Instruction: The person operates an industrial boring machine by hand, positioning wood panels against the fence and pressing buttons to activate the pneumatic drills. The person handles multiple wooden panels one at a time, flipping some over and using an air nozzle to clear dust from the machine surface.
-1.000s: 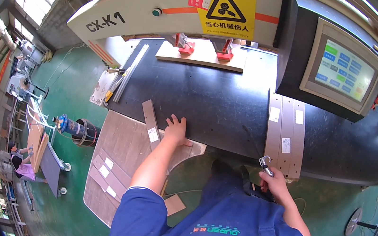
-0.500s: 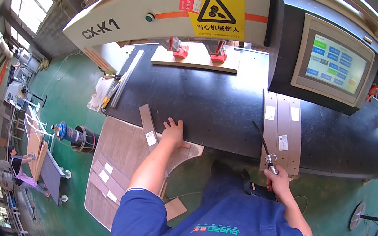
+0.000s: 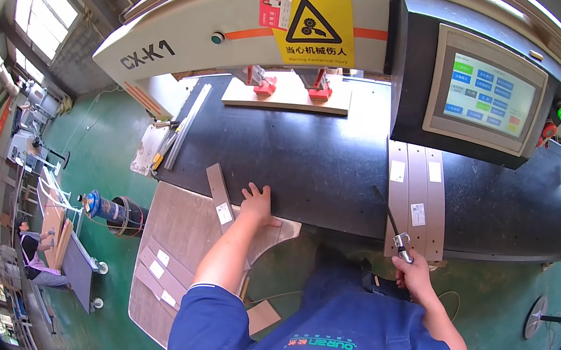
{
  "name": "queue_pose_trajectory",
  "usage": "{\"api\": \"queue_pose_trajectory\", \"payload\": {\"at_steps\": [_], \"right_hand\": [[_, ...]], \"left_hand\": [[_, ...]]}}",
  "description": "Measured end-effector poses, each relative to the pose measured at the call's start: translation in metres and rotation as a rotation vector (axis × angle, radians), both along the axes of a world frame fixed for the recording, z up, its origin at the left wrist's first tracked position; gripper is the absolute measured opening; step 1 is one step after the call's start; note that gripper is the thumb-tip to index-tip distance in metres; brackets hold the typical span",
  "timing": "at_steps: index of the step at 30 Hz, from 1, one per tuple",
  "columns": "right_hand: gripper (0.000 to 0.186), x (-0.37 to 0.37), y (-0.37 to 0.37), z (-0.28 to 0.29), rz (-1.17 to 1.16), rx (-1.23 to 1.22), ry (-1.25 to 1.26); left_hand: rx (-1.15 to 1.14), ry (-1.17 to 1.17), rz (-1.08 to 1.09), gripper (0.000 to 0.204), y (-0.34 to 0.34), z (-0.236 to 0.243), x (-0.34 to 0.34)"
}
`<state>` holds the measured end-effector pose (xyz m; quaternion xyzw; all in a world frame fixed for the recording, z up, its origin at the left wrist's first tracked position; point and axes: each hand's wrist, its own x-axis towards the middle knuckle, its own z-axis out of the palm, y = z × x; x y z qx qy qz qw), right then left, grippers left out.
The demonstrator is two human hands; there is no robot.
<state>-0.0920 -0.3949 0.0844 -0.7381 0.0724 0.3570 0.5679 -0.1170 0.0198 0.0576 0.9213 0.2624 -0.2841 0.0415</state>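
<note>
My left hand [image 3: 256, 204] lies with fingers spread on the near edge of the black machine table [image 3: 315, 170]. Just left of it is a narrow brown board [image 3: 217, 187] with a white label, lying across the table edge and the wooden side board. In my right hand [image 3: 414, 275] is an air blow gun [image 3: 402, 245], silver-bodied with a thin black nozzle pointing away from me. The nozzle passes over the left edge of several brown drilled strips [image 3: 413, 189], which lie side by side on the table and bear white labels.
A machine beam [image 3: 233, 32] with a control screen [image 3: 486, 93] spans the far side. Red-footed clamps [image 3: 319, 92] press on a pale board [image 3: 284, 98]. More labelled strips lie on the wooden side board [image 3: 180, 216]. A co-worker [image 3: 36, 253] stands by a cart far left.
The air blow gun's nozzle has tipped, its end nearer to my right hand. My left hand stays spread at the table edge. The whole view has shifted slightly.
</note>
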Motion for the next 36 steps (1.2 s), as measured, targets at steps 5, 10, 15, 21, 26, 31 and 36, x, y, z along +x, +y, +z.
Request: {"api": "queue_pose_trajectory", "payload": {"at_steps": [5,10,15,21,26,31,36], "right_hand": [[0.016,0.003,-0.004,-0.001,-0.089,0.043,0.014],[0.019,0.000,0.001,-0.005,-0.009,0.044,0.015],[0.018,0.002,0.002,0.002,-0.020,0.014,0.017],[0.017,0.003,-0.003,-0.001,-0.083,0.044,0.035],[0.016,0.001,0.001,-0.010,-0.015,0.064,0.006],[0.016,0.001,0.006,-0.006,0.069,0.072,0.058],[0.016,0.005,0.006,0.005,0.032,0.031,0.051]], "left_hand": [[0.001,0.015,-0.002,0.118,-0.001,0.004,0.001],[0.006,0.015,-0.007,0.118,0.000,0.002,0.002],[0.005,0.007,-0.015,0.118,-0.001,0.002,0.001],[0.007,0.011,-0.014,0.119,0.000,0.002,0.002],[0.009,0.016,-0.020,0.118,0.000,0.001,0.003],[0.006,0.006,-0.015,0.118,0.001,0.000,0.001],[0.010,0.009,-0.021,0.118,0.000,0.000,0.001]]}}
